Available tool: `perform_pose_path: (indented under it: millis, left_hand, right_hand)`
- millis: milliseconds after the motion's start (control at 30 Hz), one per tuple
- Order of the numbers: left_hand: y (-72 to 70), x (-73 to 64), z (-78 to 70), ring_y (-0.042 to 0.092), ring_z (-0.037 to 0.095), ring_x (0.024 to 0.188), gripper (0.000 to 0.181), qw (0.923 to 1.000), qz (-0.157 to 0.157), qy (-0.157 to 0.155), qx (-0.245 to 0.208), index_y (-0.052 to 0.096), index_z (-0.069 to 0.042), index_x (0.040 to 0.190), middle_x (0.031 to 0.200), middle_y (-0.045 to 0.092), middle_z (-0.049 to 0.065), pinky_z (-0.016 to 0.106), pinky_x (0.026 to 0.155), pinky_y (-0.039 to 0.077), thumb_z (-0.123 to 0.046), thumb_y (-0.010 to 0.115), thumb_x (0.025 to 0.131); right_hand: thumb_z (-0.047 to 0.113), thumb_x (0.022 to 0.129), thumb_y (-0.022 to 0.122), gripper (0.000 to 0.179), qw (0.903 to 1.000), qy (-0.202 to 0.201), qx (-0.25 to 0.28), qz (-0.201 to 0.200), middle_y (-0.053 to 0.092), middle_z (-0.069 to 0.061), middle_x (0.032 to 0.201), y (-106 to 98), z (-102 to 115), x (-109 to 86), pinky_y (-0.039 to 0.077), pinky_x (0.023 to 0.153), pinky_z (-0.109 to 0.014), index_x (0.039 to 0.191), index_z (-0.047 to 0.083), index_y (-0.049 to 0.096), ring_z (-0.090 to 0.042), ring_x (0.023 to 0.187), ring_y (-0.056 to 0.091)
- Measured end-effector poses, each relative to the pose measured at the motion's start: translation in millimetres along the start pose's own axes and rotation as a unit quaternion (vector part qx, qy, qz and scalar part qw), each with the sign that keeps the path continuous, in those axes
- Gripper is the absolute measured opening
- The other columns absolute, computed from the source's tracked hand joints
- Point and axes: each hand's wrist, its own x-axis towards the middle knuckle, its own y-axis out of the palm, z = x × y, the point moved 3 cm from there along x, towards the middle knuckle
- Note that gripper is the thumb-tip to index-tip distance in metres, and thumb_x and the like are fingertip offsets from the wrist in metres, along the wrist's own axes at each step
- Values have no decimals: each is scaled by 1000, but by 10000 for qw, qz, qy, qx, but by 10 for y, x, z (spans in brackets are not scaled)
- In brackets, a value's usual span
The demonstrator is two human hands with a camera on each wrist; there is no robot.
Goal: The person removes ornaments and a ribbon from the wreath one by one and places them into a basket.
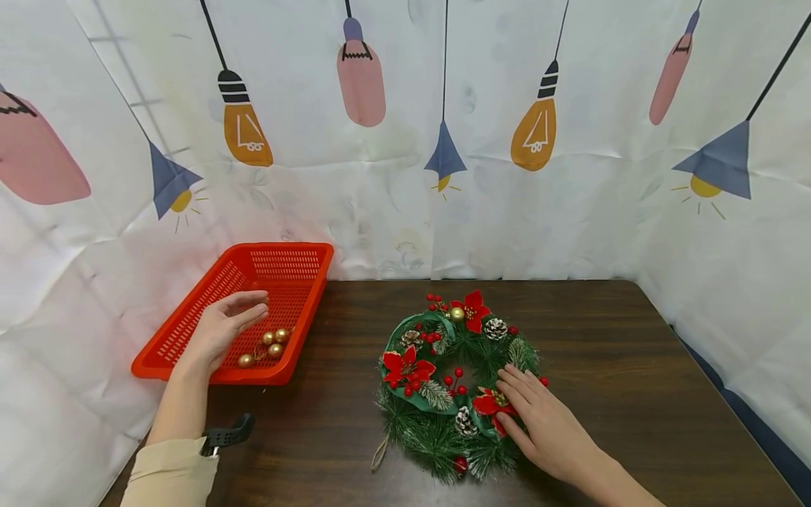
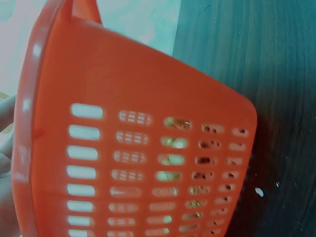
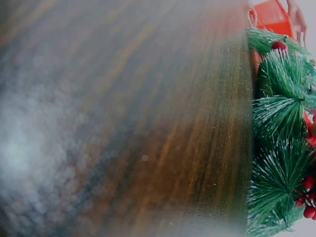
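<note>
My left hand [image 1: 222, 327] hovers over the red plastic basket [image 1: 317, 303], its fingers and thumb apart with nothing visible between them. Several small gold balls [image 1: 275, 351] lie on the basket floor near it. In the left wrist view the basket's slotted wall [image 2: 143, 69] hides most of the hand. My right hand [image 1: 551, 422] rests with extended fingers on the right side of a green Christmas wreath [image 1: 437, 443], touching a red poinsettia [image 1: 488, 403]. The wreath carries pinecones, red berries, a green ribbon and one gold ball [image 1: 457, 314] near its top.
The dark wooden table [image 1: 602, 338] carries both basket and wreath. A twine loop [image 1: 379, 454] sticks out at the wreath's lower left. White curtain fabric [image 1: 393, 211] printed with lamps hangs behind the table and along both sides.
</note>
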Motion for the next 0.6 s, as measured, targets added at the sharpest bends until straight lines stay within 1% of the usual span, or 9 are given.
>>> perform_pose_path:
  millis: [100, 167, 300, 367, 467, 600]
  left_hand:
    - [59, 28, -53, 66, 5, 110, 49, 9998, 49, 68, 154, 59, -14, 142, 128, 60, -9, 19, 95, 50, -39, 67, 101]
    - [110, 49, -98, 66, 7, 111, 50, 9995, 85, 155, 249, 59, -13, 142, 129, 60, -7, 19, 94, 50, -39, 67, 101]
    - [216, 95, -188, 66, 12, 112, 50, 9987, 231, 370, 263, 57, -7, 143, 132, 61, 1, 18, 91, 51, -34, 66, 102]
    - [266, 120, -230, 65, 13, 112, 49, 9982, 285, 419, 332, 57, -7, 143, 133, 61, 6, 18, 90, 51, -32, 66, 102]
    - [346, 159, -295, 65, 16, 114, 49, 9975, 367, 476, 368, 57, -5, 143, 137, 60, 14, 25, 95, 52, -31, 67, 102]
    - [459, 208, -366, 65, 22, 115, 51, 9969, 490, 541, 299, 56, -3, 143, 140, 58, 20, 41, 103, 51, -30, 68, 102]
  right_hand:
    - [27, 95, 76, 49, 10000, 8, 0, -8, 56, -17, 145, 2, -4, 3, 4, 122, -23, 134, -1, 65, -34, 141, 46]
    - [27, 95, 76, 50, 10000, 5, 4, -23, 56, -17, 145, 2, -6, 5, 4, 122, -23, 134, -2, 65, -34, 141, 46]
    - [27, 95, 76, 50, 10000, -9, 9, -52, 56, -17, 145, 1, -8, 5, 4, 122, -23, 133, -2, 65, -34, 141, 46]
    - [27, 95, 76, 50, 10000, -17, -1, -57, 56, -17, 145, 2, -8, 4, 5, 122, -23, 133, -2, 65, -34, 141, 46]
    - [27, 94, 76, 50, 10000, -19, -8, -59, 57, -17, 145, 4, -8, 1, 5, 122, -24, 133, -2, 65, -34, 141, 46]
    - [27, 94, 77, 50, 10000, -10, 15, -68, 57, -17, 145, 7, -6, -2, 5, 122, -23, 133, -2, 65, -34, 140, 46]
